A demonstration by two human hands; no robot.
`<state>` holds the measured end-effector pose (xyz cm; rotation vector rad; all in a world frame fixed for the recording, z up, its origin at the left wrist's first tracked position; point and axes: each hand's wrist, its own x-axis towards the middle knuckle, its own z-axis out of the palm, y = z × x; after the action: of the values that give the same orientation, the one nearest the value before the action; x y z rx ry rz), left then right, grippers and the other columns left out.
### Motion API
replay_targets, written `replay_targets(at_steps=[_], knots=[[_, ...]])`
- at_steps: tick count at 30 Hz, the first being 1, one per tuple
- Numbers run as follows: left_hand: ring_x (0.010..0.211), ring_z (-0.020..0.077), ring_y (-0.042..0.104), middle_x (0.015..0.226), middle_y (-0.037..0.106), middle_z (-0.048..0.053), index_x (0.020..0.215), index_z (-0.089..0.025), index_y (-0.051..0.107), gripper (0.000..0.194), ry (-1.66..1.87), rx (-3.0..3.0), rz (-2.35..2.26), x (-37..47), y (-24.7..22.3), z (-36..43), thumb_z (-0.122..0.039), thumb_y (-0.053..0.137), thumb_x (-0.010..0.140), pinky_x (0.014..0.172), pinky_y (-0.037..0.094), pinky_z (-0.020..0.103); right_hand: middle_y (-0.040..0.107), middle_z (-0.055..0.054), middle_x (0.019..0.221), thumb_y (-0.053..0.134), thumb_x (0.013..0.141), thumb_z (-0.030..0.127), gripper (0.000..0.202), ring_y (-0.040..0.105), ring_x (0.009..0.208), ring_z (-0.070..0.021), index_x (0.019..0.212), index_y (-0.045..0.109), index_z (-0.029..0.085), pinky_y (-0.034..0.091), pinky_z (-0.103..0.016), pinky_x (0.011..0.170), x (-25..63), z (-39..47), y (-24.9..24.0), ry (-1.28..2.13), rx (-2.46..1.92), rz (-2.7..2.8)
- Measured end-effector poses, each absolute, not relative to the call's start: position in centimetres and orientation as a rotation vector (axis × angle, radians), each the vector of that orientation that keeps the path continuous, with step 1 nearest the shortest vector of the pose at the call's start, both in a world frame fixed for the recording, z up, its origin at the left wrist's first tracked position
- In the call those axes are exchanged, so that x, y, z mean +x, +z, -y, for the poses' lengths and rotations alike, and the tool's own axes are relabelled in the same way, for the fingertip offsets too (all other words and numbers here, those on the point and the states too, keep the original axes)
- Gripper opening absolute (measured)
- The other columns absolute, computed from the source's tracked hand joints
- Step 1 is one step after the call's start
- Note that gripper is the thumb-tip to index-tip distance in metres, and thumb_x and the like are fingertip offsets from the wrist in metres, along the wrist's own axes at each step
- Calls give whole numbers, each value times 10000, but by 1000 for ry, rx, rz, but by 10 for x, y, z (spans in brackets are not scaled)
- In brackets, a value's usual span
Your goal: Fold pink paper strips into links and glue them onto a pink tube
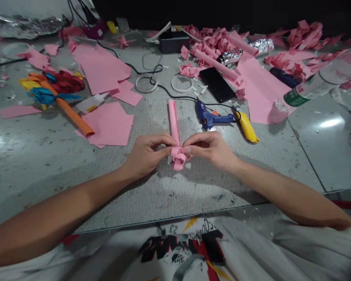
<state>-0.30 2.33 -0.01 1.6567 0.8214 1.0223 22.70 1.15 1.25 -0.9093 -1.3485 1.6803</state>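
A pink rolled paper tube with a curled paper flower head [178,158] at its near end lies between my hands, its stem pointing away from me. My left hand [150,152] pinches the left side of the flower head between thumb and fingers. From the right, my right hand [209,150] pinches the other side, its thumb against the curled strips. Beyond them rest a blue glue gun [213,117] and a yellow wrapped item [248,128]. Pink paper sheets [109,125] lie to the left.
An orange tube with coloured paper flowers [73,115] is at the left. Two white rings [146,83], a black phone [217,84] and a black cable lie farther back. A plastic bottle [310,91] and crumpled pink paper [213,41] are on the right and back.
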Motion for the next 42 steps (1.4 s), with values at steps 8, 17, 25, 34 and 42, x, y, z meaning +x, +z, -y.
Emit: replay_targets(at_steps=[8,17,25,34,42], knots=[[817,206,761,906,823,48,897,-279,880,63,914,1536,-847,-6,2,-26,-339,859,899,759,617,347,831,-30,820,959,802,375,248,797,728,-154,887,848,170,705,-281,740,225,-12,13,1715,-905,1266],[782,201,769,864,830,52,854,-259,879,69,844,1505,-797,-7,2,-29,-325,898,855,739,626,332,823,-31,815,950,820,373,247,782,714,-147,900,848,162,687,-274,719,227,-12,10,1748,-884,1289],[789,210,789,846,831,58,866,-229,871,89,848,1481,-790,-6,5,-26,-317,872,877,782,658,339,824,-26,797,961,809,351,225,769,680,-132,907,856,178,668,-241,680,227,-14,5,1767,-852,1257],[754,210,789,823,830,57,852,-228,862,194,805,1470,-787,-7,4,-28,-419,886,868,727,668,326,828,-24,795,1004,737,332,257,789,684,-151,873,853,175,693,-260,678,226,-13,3,1786,-887,1223],[746,209,781,842,824,64,875,-217,849,237,804,1439,-773,-7,1,-27,-452,880,874,688,667,325,832,-34,797,994,756,350,250,812,709,-172,858,852,172,717,-281,713,224,-8,9,1732,-903,1247]])
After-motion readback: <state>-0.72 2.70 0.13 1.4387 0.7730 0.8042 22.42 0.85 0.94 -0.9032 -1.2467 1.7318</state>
